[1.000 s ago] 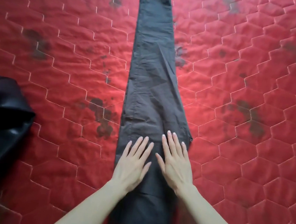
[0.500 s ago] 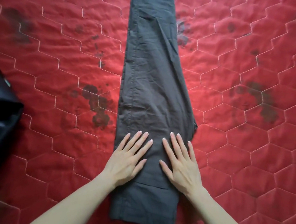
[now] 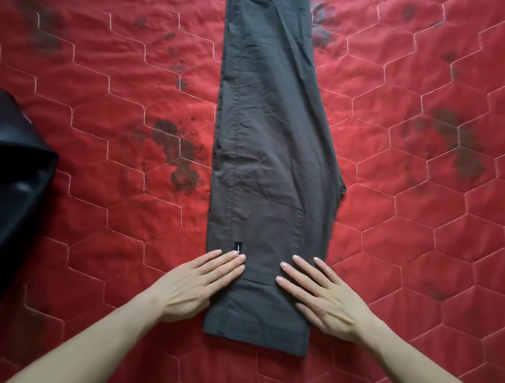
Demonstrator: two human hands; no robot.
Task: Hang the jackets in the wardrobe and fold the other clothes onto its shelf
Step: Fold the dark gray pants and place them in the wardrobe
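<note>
Here the grey trousers (image 3: 267, 149) lie folded lengthwise down the middle of the red quilted bedspread (image 3: 425, 239), waistband at the near end. The left hand (image 3: 196, 284) and right hand (image 3: 324, 300) rest flat on them, fingers straight and close together. A black jacket (image 3: 1, 192) lies at the left edge.

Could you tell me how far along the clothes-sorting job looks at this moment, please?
Done: the grey trousers lie folded lengthwise into one narrow strip on the red quilt. In hand: the left hand and right hand press flat near the waist end. Left: folding them shorter, shelving them, and hanging the black jacket; no wardrobe is in view.
</note>
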